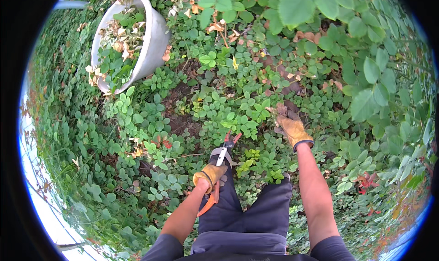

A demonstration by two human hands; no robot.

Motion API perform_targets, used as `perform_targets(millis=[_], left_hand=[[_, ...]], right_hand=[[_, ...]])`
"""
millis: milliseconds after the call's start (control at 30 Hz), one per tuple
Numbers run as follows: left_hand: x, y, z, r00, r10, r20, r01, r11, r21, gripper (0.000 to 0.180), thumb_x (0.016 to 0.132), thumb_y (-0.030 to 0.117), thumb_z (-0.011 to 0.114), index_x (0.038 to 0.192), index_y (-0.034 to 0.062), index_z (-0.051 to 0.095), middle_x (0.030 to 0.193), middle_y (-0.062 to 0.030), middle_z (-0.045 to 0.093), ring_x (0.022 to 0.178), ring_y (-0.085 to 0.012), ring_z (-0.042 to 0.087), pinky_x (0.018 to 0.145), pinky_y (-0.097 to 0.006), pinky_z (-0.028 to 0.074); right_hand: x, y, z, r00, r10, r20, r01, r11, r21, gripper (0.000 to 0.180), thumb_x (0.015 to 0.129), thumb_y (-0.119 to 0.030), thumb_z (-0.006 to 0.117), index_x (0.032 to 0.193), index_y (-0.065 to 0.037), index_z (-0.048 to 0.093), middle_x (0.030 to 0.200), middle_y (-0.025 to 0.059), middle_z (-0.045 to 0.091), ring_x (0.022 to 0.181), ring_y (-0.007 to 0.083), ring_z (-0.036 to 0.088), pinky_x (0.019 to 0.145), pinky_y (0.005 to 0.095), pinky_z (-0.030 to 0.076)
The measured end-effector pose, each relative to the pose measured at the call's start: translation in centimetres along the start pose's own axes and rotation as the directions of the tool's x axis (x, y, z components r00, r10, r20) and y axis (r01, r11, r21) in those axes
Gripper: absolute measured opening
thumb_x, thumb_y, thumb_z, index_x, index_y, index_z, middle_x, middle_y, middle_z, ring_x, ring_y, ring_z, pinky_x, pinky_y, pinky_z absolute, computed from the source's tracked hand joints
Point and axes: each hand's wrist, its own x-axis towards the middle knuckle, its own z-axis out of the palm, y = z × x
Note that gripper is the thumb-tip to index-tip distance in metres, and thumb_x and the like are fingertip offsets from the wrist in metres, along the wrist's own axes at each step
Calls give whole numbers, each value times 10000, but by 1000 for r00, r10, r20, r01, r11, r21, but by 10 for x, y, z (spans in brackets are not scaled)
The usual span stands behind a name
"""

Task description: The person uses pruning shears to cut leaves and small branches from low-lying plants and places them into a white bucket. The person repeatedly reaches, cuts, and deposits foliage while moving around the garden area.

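My left hand point(211, 175), in a yellow-tan work glove with grey fingers, is closed around a pair of pruning shears point(221, 157). The orange handle sticks out below the glove, and the blades point away over the low leaves with their tips apart. Further forward on the right, my right hand point(292, 129), gloved alike, reaches down among the plants. Its fingers close on a dry brown clump point(278, 110), which looks like withered leaves; foliage and the glove partly hide it.
A pale round tub point(153, 44) lies tilted at the far left, holding cut green and dry leaves point(123, 46). Low leafy plants point(219, 103) cover the ground, with bare soil point(183, 124) between. Larger leafy branches point(366, 69) overhang from the right. My dark-trousered legs point(244, 220) are below.
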Motion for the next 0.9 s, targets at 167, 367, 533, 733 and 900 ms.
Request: perform_targets(millis=[167, 367, 533, 733, 900], left_hand=[[-11, 13, -53, 995, 58, 84, -35, 967, -252, 379, 923, 389, 666, 1020, 26, 719, 797, -85, 734, 650, -217, 688, 592, -386, 560], [-31, 42, -121, 953, 137, 269, 85, 735, -673, 387, 991, 297, 651, 1333, 116, 659, 736, -44, 638, 586, -196, 605, 555, -354, 511], [-53, 39, -169, 893, 402, 202, 4, 442, -897, 459, 1006, 169, 605, 1443, 44, 545, 692, -8, 535, 552, -141, 529, 505, -319, 457], [-41, 49, -194, 906, 420, 56, 17, 95, -995, 618, 1036, 338, 601, 1531, -6, 466, 662, 14, 582, 524, -157, 605, 514, -336, 561], [-30, 57, -182, 923, 382, 56, 126, -161, -979, 482, 1049, 321, 600, 1365, -40, 555, 583, 45, 477, 493, -145, 530, 569, -355, 553]], right_hand=[[14, -36, 95, 994, -39, 105, 102, 710, -697, 597, 926, -283, 704, 1460, -52, 568, 1328, 198, 689, 1221, 347, 656, 1002, 401, 526], [17, -34, 188, 988, 75, 136, 8, 850, -526, 540, 925, -215, 719, 1435, -66, 623, 1221, 116, 704, 1027, 235, 697, 908, 349, 576], [40, -60, 237, 994, -96, 43, 104, 841, -531, 627, 926, -133, 706, 1511, -19, 512, 1208, 113, 671, 940, 219, 694, 853, 354, 613], [55, -100, 276, 966, 190, 174, -43, 785, -618, 730, 897, -163, 728, 1557, -29, 446, 1299, 170, 664, 1066, 256, 691, 885, 381, 606], [76, -115, 290, 998, 26, 60, 47, 361, -931, 725, 864, -334, 711, 1500, -33, 536, 1407, 218, 645, 1212, 360, 663, 1012, 450, 539]])
